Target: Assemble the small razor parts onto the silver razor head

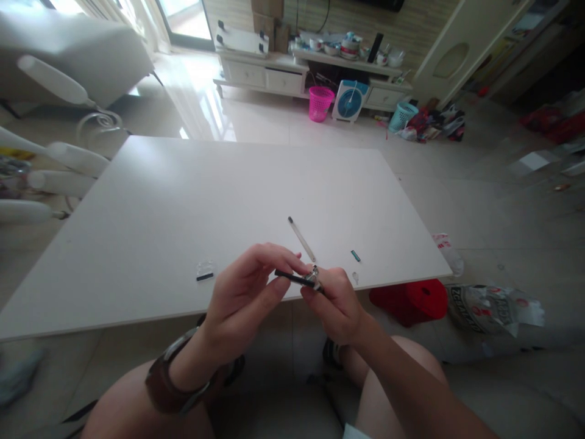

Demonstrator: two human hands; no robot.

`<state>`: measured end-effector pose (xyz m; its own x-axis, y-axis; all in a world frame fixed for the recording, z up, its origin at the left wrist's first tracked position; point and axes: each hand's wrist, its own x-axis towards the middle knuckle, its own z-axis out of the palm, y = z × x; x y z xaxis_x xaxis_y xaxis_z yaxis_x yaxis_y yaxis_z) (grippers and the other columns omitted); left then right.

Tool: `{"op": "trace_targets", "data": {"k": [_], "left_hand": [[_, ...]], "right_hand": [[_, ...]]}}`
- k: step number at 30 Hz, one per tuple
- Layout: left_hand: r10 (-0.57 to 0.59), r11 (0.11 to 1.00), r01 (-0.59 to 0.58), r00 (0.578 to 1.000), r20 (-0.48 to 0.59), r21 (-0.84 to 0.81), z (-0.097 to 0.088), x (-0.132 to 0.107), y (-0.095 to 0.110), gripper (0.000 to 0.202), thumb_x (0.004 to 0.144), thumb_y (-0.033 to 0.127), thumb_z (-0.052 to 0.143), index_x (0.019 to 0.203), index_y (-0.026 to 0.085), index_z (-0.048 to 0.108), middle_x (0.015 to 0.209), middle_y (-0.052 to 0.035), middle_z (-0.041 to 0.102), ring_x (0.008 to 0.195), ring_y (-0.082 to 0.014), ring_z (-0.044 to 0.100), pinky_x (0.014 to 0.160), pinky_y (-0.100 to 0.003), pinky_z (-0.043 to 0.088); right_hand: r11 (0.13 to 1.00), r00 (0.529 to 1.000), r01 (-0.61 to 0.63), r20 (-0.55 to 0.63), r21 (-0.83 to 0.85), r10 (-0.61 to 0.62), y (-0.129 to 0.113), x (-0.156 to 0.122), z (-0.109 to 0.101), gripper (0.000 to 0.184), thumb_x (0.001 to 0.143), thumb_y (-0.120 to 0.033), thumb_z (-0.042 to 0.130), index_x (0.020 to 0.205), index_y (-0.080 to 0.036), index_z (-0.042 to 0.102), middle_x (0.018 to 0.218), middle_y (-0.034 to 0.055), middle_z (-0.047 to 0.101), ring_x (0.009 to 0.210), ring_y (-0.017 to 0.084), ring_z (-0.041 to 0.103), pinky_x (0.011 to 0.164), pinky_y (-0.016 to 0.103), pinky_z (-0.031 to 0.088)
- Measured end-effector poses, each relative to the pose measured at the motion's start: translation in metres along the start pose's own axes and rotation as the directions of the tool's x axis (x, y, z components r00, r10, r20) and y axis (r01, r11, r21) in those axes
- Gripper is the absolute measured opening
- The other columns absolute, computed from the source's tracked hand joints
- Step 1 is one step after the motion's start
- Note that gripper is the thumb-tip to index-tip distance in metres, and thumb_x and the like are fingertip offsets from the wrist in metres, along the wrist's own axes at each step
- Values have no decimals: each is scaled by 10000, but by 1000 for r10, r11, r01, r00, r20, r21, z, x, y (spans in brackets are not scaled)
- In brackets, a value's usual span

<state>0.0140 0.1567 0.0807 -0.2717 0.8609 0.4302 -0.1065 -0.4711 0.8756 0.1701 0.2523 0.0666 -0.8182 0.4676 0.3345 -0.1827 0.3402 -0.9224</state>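
Over the table's near edge, my left hand pinches the left end of a thin black strip between thumb and fingers. A shiny metal piece sits at the strip's right end, and my right hand is closed around that end. The exact kind of this object cannot be made out, and fingers hide part of the metal. Just beyond the hands lies a slim clear pen-like stick with a dark tip. To the right are a small dark green piece and a small clear piece.
On the white table, left of my hands, lies a short black bar beside clear plastic bits. White chair parts flank the left edge. A red stool and a printed plastic bag stand below the right edge.
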Motion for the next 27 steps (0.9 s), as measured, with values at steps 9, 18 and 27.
{"op": "trace_targets", "data": {"k": [9, 18, 27], "left_hand": [[1, 1000, 0, 999, 54, -12, 0, 0, 0, 202, 1001, 99, 567, 1114, 216, 687, 1158, -64, 765, 1146, -184, 658, 1010, -313, 530], [-101, 990, 92, 991, -86, -106, 2, 1, -2, 151, 1007, 131, 582, 1055, 219, 695, 1127, -55, 801, 1133, -188, 705, 1018, -328, 547], [-137, 977, 118, 986, -99, -179, -1, 1, -5, 101, 985, 148, 620, 1023, 201, 697, 1077, -74, 794, 1023, -187, 726, 931, -317, 579]], "right_hand": [[997, 998, -54, 45, 47, 52, 1, -2, 1, 278, 985, -251, 544, 735, -219, 427, 625, -68, 386, 548, 90, 294, 524, 262, 261], [985, 991, -122, 64, 121, 115, -2, -4, -2, 316, 988, -391, 576, 759, -217, 444, 639, -66, 360, 570, 100, 297, 536, 268, 258], [971, 983, -184, 26, 150, 182, -2, -5, -2, 440, 1055, -535, 446, 752, -217, 461, 645, -53, 368, 575, 113, 310, 545, 287, 265]]}}
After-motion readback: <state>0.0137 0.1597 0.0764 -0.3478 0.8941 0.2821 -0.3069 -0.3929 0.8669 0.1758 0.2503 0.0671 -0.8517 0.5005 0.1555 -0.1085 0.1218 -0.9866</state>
